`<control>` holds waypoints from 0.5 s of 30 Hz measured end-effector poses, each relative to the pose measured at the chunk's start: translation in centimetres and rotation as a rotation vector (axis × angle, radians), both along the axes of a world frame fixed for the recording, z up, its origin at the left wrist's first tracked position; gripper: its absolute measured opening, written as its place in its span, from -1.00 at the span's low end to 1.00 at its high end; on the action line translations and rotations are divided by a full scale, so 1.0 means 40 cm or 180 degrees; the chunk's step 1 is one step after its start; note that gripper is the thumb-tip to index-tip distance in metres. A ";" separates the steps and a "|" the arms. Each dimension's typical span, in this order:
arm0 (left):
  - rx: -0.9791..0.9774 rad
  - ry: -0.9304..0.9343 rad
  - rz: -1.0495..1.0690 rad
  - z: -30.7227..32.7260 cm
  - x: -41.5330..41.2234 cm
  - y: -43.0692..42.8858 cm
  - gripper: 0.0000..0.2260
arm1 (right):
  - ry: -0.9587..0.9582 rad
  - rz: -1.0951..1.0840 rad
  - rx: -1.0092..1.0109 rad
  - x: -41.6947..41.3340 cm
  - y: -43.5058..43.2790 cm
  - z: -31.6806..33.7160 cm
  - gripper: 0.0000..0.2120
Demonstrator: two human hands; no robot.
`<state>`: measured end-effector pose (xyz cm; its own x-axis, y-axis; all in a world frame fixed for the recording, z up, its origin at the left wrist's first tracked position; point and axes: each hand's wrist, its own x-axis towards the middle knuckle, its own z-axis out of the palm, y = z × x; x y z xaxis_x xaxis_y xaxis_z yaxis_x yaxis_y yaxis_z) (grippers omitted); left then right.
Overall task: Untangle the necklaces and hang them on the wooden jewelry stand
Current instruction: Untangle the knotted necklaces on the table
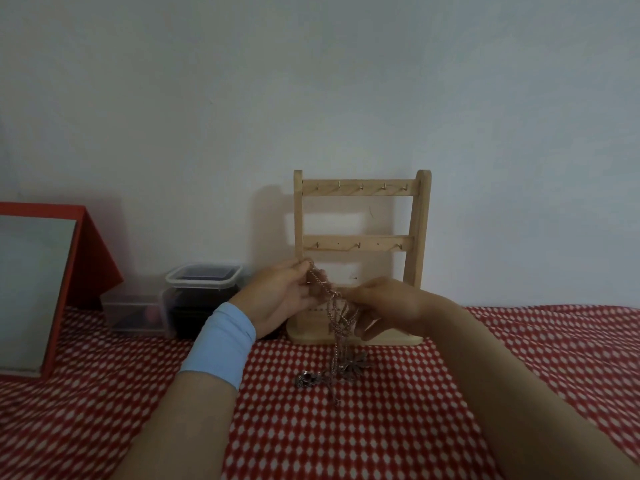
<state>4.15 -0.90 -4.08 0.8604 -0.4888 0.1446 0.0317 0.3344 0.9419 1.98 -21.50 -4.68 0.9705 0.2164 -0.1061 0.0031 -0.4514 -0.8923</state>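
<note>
A tangle of silver chain necklaces (337, 327) hangs between my two hands in front of the wooden jewelry stand (362, 192). My left hand (280, 299), with a blue wristband, pinches the chain's upper end near the lower hook bar. My right hand (384, 306) pinches the chains lower down. The pendants, one star-shaped (356, 365) and one round (306, 379), lie on the red dotted cloth (346, 438) below. Both hook bars of the stand carry nothing.
The stand leans by the white wall. Left of it stand a dark lidded plastic box (204, 275) and a clear plastic box (135, 313). A red-framed mirror (38, 285) is propped at the far left.
</note>
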 end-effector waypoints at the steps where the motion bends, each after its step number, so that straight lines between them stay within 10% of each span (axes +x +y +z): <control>1: -0.0187 0.0036 -0.0009 0.002 0.000 -0.001 -0.82 | 0.0018 -0.0084 -0.0073 0.001 -0.003 0.001 -0.66; 6: -0.0043 -0.0123 0.0310 0.018 0.014 0.021 -0.77 | 0.0244 -0.0079 0.0504 0.007 -0.014 0.004 -0.71; 10: 0.1759 -0.0591 0.0895 0.020 0.019 0.019 -0.82 | 0.0174 0.0020 0.1644 0.011 -0.004 0.013 -0.81; 15: 0.3226 -0.0868 0.0061 0.023 -0.017 0.010 -0.80 | 0.0018 0.0167 0.1638 0.002 0.008 0.019 -0.79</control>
